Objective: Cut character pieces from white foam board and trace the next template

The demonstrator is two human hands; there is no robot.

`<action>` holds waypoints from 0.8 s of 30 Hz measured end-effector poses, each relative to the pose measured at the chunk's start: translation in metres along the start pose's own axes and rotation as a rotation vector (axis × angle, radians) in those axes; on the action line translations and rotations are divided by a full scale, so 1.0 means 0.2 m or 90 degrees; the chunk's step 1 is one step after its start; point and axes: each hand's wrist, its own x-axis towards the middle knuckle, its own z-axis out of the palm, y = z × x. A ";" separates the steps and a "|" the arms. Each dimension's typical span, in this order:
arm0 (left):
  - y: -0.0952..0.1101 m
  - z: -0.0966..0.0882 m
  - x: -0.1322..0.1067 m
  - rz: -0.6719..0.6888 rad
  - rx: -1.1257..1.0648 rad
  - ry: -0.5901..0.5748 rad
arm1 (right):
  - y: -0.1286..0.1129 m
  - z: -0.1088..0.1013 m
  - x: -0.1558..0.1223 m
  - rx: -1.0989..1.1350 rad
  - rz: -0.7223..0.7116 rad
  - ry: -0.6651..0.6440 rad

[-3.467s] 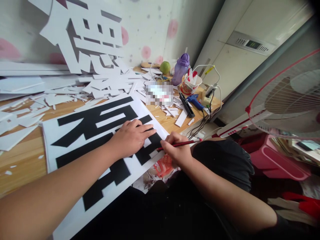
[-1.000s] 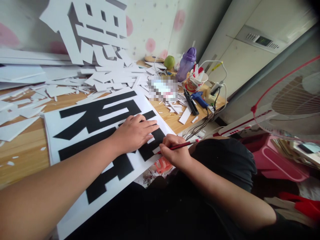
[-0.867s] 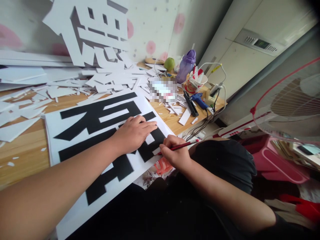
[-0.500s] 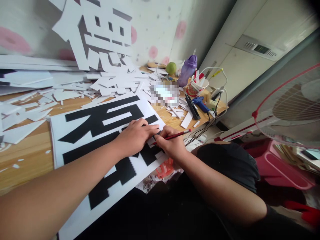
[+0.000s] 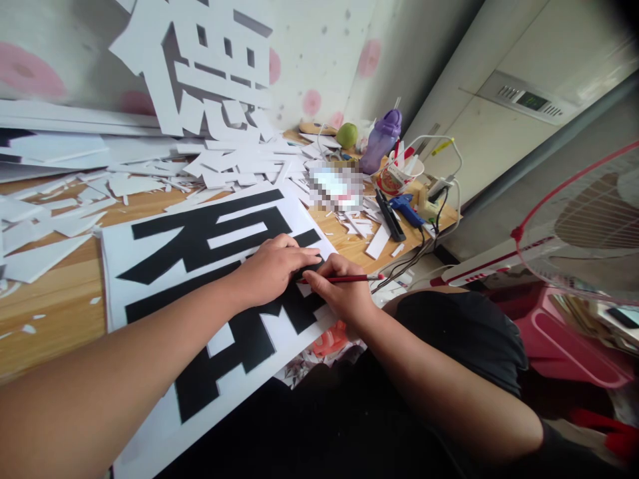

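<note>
A white sheet (image 5: 150, 293) printed with a large black character lies on the wooden table (image 5: 44, 313). My left hand (image 5: 272, 266) lies flat on it, fingers stretched out, pressing it down near the right edge. Just beside it, my right hand (image 5: 339, 293) is closed round a thin red pencil-like tool (image 5: 349, 278), whose tip touches the black stroke close to my left fingertips.
White offcuts (image 5: 150, 179) litter the table's far side. A big white cut-out character (image 5: 210, 73) leans on the wall. At the far right corner stand a purple bottle (image 5: 382, 140), a green fruit (image 5: 347, 135), a paper cup (image 5: 397, 176), a blue glue gun (image 5: 407, 209) and cables. A fan (image 5: 584, 219) stands to the right.
My right hand has moved up and left along the sheet with the red tool, from the sheet's lower edge to right beside my left fingertips. My left hand has stayed pressed on the sheet.
</note>
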 end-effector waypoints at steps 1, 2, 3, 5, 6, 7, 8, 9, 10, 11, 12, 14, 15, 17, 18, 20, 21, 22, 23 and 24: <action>0.00 0.00 0.00 0.000 0.004 -0.001 | 0.00 0.00 0.00 0.000 -0.001 0.001; 0.00 0.00 0.00 0.002 0.010 -0.004 | 0.01 0.01 0.00 -0.001 -0.004 0.003; 0.00 0.00 0.00 0.006 0.019 -0.010 | 0.01 0.01 -0.01 -0.002 -0.008 0.005; 0.00 -0.01 0.00 0.023 0.041 -0.024 | 0.02 0.01 -0.01 -0.010 -0.019 0.007; 0.00 -0.01 0.00 0.033 0.052 -0.032 | 0.02 0.01 -0.01 -0.016 -0.024 0.006; 0.00 -0.01 0.01 0.041 0.062 -0.040 | 0.02 0.01 -0.01 -0.023 -0.027 0.003; 0.00 -0.01 0.01 0.043 0.068 -0.044 | 0.02 0.00 -0.01 -0.031 -0.029 0.001; 0.00 -0.01 0.01 0.043 0.071 -0.045 | 0.02 0.00 -0.01 -0.038 -0.030 0.000; 0.00 -0.01 0.01 0.041 0.074 -0.045 | 0.02 -0.01 0.00 -0.043 -0.032 0.000; 0.00 -0.01 0.01 0.041 0.076 -0.047 | 0.01 -0.01 0.00 -0.044 -0.035 -0.003; 0.00 -0.01 0.01 0.042 0.079 -0.048 | 0.01 -0.02 0.00 -0.042 -0.037 -0.006; 0.00 -0.01 0.01 0.045 0.088 -0.048 | 0.01 -0.03 0.00 -0.035 -0.038 -0.017; 0.00 -0.01 0.01 0.045 0.092 -0.047 | 0.01 -0.03 0.00 -0.032 -0.037 -0.023; 0.00 -0.01 0.01 0.045 0.095 -0.046 | 0.01 -0.03 0.00 -0.030 -0.035 -0.033; 0.00 -0.01 0.01 0.045 0.096 -0.046 | 0.01 -0.03 -0.01 -0.029 -0.035 -0.035; 0.00 -0.01 0.01 0.046 0.098 -0.048 | 0.02 -0.03 -0.01 -0.025 -0.036 -0.037; 0.00 -0.01 0.01 0.048 0.101 -0.047 | 0.02 -0.03 -0.01 -0.021 -0.034 -0.035; 0.00 -0.01 0.01 0.052 0.105 -0.045 | 0.02 -0.03 -0.01 -0.014 -0.029 -0.029; -0.01 0.00 0.01 0.056 0.108 -0.042 | 0.02 -0.04 -0.01 -0.001 -0.021 -0.019; -0.01 0.00 0.00 0.061 0.110 -0.036 | 0.02 -0.04 -0.01 0.017 -0.011 -0.006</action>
